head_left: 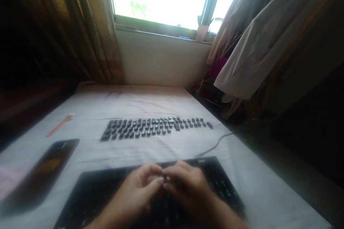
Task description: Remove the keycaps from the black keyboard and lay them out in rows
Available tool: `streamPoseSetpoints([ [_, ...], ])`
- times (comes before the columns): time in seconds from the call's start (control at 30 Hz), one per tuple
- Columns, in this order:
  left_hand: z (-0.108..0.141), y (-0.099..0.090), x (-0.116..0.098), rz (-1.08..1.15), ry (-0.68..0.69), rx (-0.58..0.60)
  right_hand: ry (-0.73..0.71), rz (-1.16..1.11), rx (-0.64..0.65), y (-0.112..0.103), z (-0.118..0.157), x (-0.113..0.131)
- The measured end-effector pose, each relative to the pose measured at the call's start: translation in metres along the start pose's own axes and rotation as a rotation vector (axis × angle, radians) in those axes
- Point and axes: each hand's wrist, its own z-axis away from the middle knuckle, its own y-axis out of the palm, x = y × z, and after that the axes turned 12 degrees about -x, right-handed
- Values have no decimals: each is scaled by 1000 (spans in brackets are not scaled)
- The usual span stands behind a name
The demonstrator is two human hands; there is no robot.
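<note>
A black keyboard (pixel 91 189) lies at the near end of the white cloth, blurred, with its keys hard to make out. Above its middle, my left hand (pixel 142 188) and my right hand (pixel 189 182) meet fingertip to fingertip. Both are closed in a pinch. Something small and dark seems to be between the fingertips, too hidden and smeared to name. Beyond the keyboard, loose black keycaps (pixel 148 127) are laid out in rows. A thin cable (pixel 215 146) runs from the keyboard's back edge off to the right.
On the left lie an orange toothbrush-like stick (pixel 59 125) and a dark, phone-like slab (pixel 51 168). Pink cloth (pixel 10 182) shows at the left edge. A curtain (pixel 88 32) hangs at the back left, clothes (pixel 249 43) at the right, a window (pixel 161 0) behind.
</note>
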Motion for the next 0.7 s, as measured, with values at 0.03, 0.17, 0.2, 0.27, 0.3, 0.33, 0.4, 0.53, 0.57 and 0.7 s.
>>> streamPoseSetpoints([
  [0.03, 0, -1, 0, 4, -7, 3, -3, 8, 5, 1, -1, -1],
  [0.17, 0, -2, -2, 18, 38, -8, 49, 81, 42, 0, -8, 4],
  [0.2, 0, -2, -3, 13, 70, -17, 77, 106, 51, -1, -11, 6],
  [0.27, 1, -1, -3, -9, 137, -37, 112, 151, 70, -2, -14, 11],
  [0.3, 1, -1, -3, -18, 158, -47, 116, 172, 79, -2, -16, 13],
  [0.33, 2, -1, -3, -25, 165, -53, 111, 190, 89, -2, -17, 15],
  [0.4, 3, 0, -5, -39, 143, -53, 94, 211, 106, -3, -21, 14],
  [0.53, 4, -5, -11, -105, 110, -92, 144, 252, 107, -10, -40, -11],
  [0.57, 4, -8, -13, -130, 118, -118, 176, 312, 105, -13, -47, -23],
  [0.7, 2, -21, -16, -239, 170, -207, 253, 539, 128, -22, -75, -82],
])
